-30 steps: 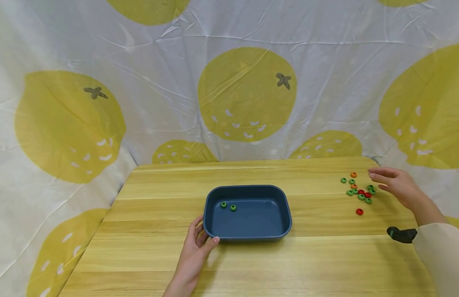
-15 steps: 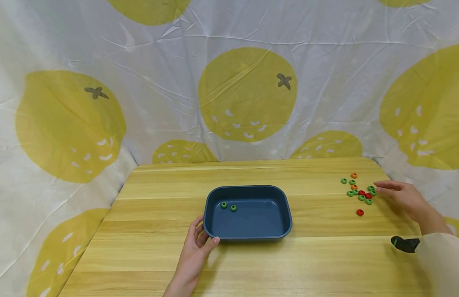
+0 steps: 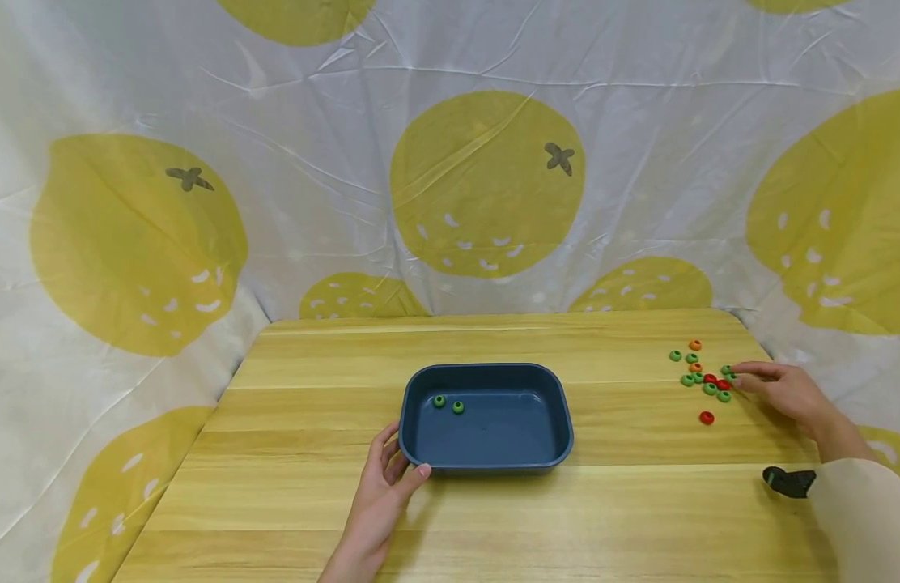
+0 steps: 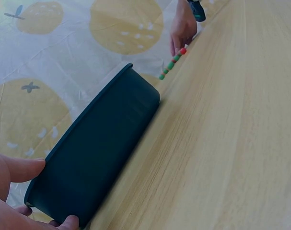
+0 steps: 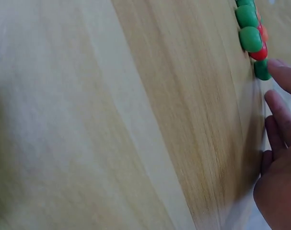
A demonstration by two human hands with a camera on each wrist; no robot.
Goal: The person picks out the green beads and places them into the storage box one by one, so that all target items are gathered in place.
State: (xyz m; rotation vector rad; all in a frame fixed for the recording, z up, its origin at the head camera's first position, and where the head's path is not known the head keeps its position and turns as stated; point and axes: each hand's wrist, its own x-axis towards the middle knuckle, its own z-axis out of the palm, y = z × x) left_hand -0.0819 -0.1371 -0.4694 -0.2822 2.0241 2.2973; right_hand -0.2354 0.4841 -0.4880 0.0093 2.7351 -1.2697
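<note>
A dark blue rectangular tub stands at the middle of the table, with two green beads inside near its left end. My left hand holds its front left corner, thumb at the front rim and fingers along the left wall; the left wrist view shows the same grip on the tub. Far right, my right hand reaches to a loose cluster of beads. In the right wrist view its fingertips are right at a green bead, thumb and fingers apart.
Around the right hand lie several more green beads, a few red beads and two orange beads. A black device sits at the right wrist. Behind the wooden table hangs a lemon-print cloth.
The right hand has come down from above the cluster to the green beads at its right side. The left hand and the tub have stayed put.
</note>
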